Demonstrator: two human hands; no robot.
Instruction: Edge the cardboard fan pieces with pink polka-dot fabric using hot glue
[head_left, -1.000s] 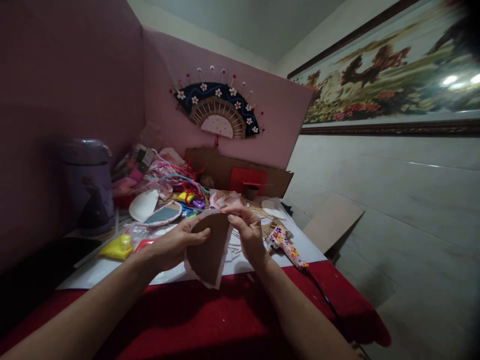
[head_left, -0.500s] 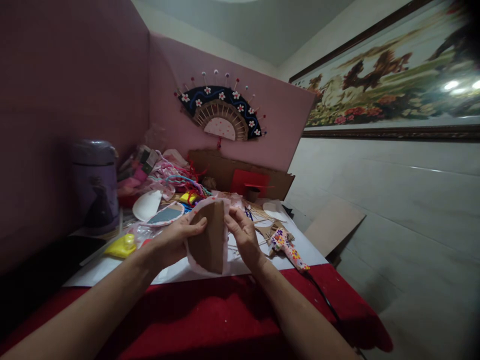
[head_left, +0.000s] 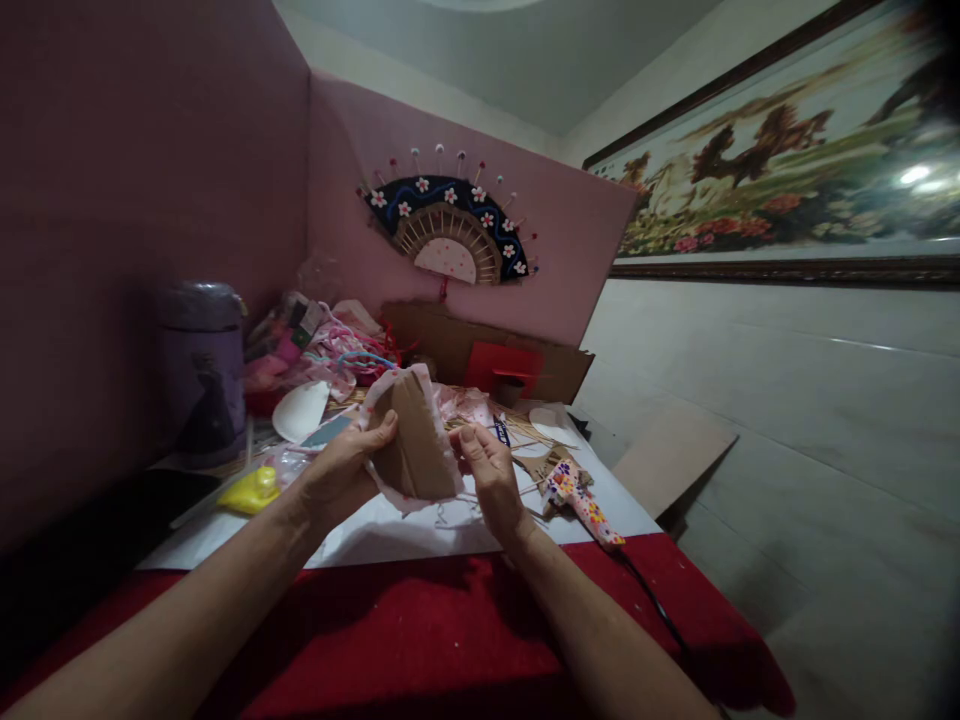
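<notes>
A brown cardboard half-circle (head_left: 416,440) backed with pale pink dotted fabric is held up over the table, its straight side tilted. My left hand (head_left: 345,465) grips its curved side, thumb across the cardboard face and the other fingers hidden behind. At the straight side, my right hand (head_left: 487,475) has its thumb and fingers pinched together on the fabric edge (head_left: 444,440). To the right of that hand lies a flower-patterned glue gun (head_left: 577,495) with a black cord.
A decorated fan (head_left: 450,225) hangs on the pink board. At left stand a purple canister (head_left: 201,370), a white half-disc (head_left: 300,410) and a yellow packet (head_left: 251,490). Behind lie craft strands (head_left: 352,345), a red card (head_left: 502,368) and thin sticks (head_left: 525,430). Red cloth (head_left: 450,630) covers the table front.
The cardboard half-circle has tilted, its top leaning left and its lower end swinging right and up. My right hand has shifted slightly down and right along the straight side.
</notes>
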